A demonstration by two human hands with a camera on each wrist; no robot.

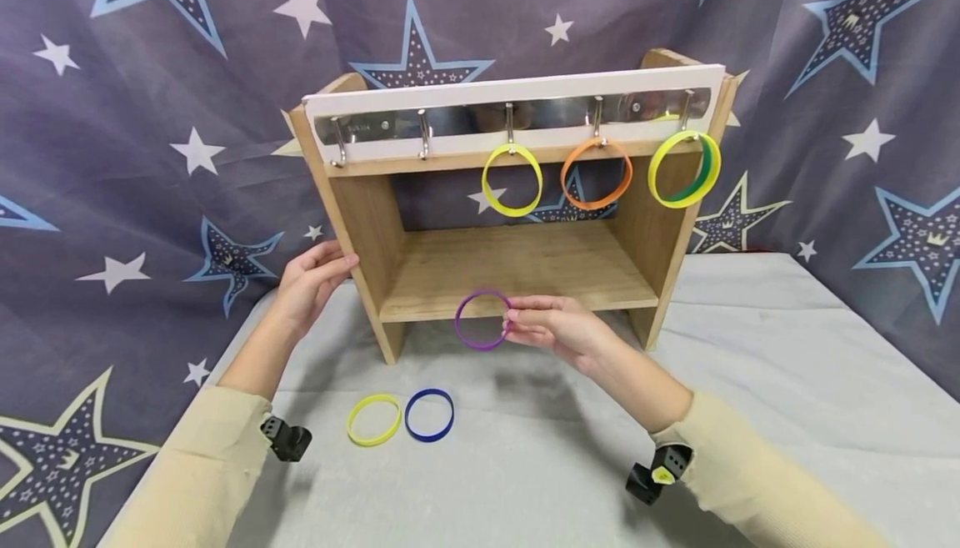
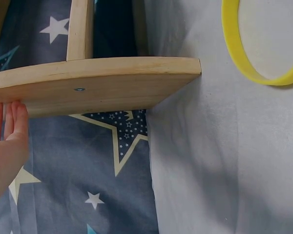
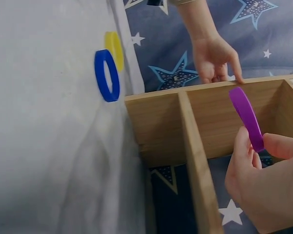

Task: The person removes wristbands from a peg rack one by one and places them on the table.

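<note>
A thin purple wristband is pinched between thumb and fingers of my right hand, in front of the wooden rack's lower shelf. My left hand rests with straight fingers against the outside of the rack's left side panel. In the head view, a yellow wristband hangs from the middle hook, an orange one from the hook right of it, and a yellow and a green one share the rightmost hook. The two left hooks carry nothing.
On the grey-white cloth in front of the rack lie a yellow wristband and a dark blue wristband, side by side. A star-patterned curtain hangs behind and to the left. The hooks sit on a metal strip along the rack's top.
</note>
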